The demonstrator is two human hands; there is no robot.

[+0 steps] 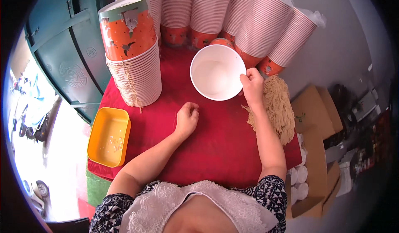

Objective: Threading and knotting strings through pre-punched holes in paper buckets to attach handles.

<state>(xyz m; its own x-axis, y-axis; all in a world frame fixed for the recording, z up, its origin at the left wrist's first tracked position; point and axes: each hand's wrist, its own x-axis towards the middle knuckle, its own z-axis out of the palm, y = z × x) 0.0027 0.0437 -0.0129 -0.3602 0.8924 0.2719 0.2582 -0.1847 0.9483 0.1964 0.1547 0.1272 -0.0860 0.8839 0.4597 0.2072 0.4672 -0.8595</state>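
While the right hand (252, 85) grips a white-inside paper bucket (217, 73) at its right edge, thumb showing by the rim and the other fingers mostly hidden, the left hand (188, 117) sits apart from it, just nearer the wearer and a bit left. Right grip: closed on the bucket wall. Left: fingers loosely curled, nothing seen in it; palm hidden, so can't tell how far closed or if anything's inside.

Bucket's mouth is tipped up toward the camera, inside plain white; can't tell whether the base touches the red cloth (208, 150) beneath. Left of the bucket, a tall upside-down stack of buckets (135, 73), orange print on the top one, tan strands (129, 81) hanging down its side. Farther left and nearer the wearer than the bucket, a yellow tray (101, 127) with small pale and reddish bits in it. Behind the bucket, a row of upright stacks (264, 23), orange at the bottom, clear plastic over some. Right of the bucket, a tan string bundle (277, 104) by the right forearm; beyond that, lower right, an open cardboard box (314, 145) with white rounded items (301, 175).
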